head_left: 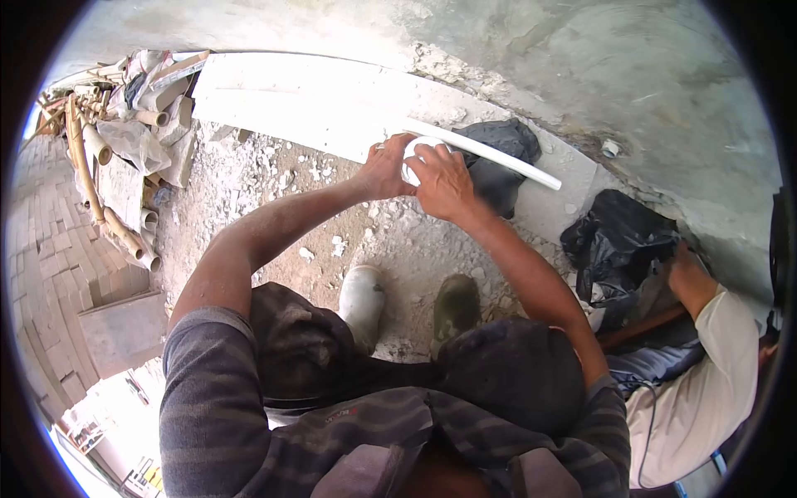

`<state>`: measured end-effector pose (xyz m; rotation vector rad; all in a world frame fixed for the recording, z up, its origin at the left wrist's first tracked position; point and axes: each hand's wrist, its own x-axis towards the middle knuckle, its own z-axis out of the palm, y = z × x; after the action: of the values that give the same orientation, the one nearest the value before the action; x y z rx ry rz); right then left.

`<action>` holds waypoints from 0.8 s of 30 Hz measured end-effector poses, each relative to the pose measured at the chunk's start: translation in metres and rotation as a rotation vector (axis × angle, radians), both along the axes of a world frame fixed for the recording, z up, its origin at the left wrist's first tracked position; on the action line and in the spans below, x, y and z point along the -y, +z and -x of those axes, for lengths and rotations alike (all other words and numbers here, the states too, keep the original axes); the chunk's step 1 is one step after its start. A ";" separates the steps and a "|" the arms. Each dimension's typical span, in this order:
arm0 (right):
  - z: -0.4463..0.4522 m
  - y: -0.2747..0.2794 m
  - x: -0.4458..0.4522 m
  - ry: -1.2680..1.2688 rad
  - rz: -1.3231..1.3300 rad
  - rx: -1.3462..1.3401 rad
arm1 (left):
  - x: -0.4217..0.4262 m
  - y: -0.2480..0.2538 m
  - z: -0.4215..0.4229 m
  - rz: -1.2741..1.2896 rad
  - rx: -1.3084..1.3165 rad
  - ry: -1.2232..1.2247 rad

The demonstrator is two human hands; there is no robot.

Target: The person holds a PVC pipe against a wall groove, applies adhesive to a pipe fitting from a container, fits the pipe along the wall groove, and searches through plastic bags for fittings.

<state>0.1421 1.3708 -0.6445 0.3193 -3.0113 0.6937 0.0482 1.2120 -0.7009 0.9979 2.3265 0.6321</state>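
My left hand (386, 172) and my right hand (444, 178) are together in front of me, fingers curled round a white round object (408, 173). It looks like a short pipe piece or a roll; the fingers cover much of it, so its exact kind cannot be told. Just beyond my right hand, a long white pipe (506, 162) lies slantwise, its near end to the right. Part of a black plastic bag (496, 184) shows under and beside that pipe.
A white board (274, 95) lies along the wall. Bamboo poles (80, 153) and scraps are heaped at left, near stacked bricks (50, 274). At right, another person's hand (691, 278) is by a second black bag (623, 241). Rubble covers the ground around my boots (362, 303).
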 end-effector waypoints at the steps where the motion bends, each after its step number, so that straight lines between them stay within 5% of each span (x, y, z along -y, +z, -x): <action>1: -0.003 0.002 0.007 -0.085 0.024 -0.049 | 0.000 -0.001 0.000 0.013 -0.012 -0.008; 8: -0.003 -0.012 -0.008 -0.034 0.099 -0.089 | 0.017 0.012 0.031 0.124 -0.100 -0.136; 11: -0.006 -0.003 -0.015 0.032 0.274 -0.166 | 0.022 0.014 0.058 0.077 -0.318 0.008; 15: -0.008 0.004 -0.026 -0.121 0.431 -0.190 | 0.030 0.022 0.077 0.036 -0.464 0.030; 22: -0.027 -0.043 -0.064 -0.635 1.173 0.200 | 0.035 0.020 0.089 0.047 -0.504 0.077; 24: -0.031 -0.036 -0.071 -0.659 1.214 0.275 | 0.036 0.022 0.092 0.062 -0.498 0.070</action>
<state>0.1730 1.4416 -0.6809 -0.7882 -2.0134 2.2356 -0.0433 1.1763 -0.6785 1.1507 2.8014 0.3605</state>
